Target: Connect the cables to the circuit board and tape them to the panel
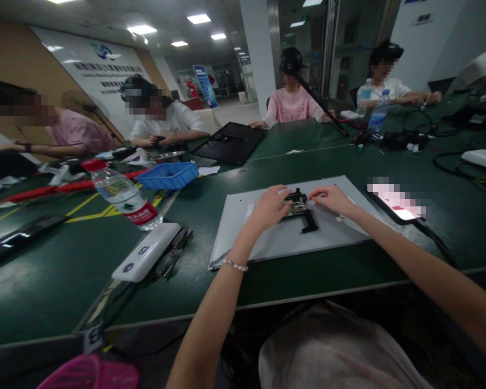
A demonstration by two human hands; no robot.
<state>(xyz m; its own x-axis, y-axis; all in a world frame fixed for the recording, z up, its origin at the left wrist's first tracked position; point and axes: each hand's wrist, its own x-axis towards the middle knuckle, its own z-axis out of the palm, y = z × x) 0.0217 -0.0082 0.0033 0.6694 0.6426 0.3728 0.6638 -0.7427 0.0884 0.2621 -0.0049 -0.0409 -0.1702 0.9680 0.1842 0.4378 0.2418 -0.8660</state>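
Observation:
On a flat grey-white panel [243,237] in front of me lies a green circuit board [297,206] with black plastic bracket parts [309,222] around it. My left hand [268,208] is at the board's left end, its fingers bent over the edge and gripping it. At the board's right side, my right hand [330,199] has thumb and forefinger pinched together. Whatever sits between those fingertips is too small to make out. My hands partly cover both ends of the board.
Left of the panel are a white power bank [148,253], eyeglasses [173,254], a water bottle [123,194] and a blue tray [168,175]. A lit phone [397,202] with a cable lies to the right. Across the table, a large black panel [230,143] lies near several people.

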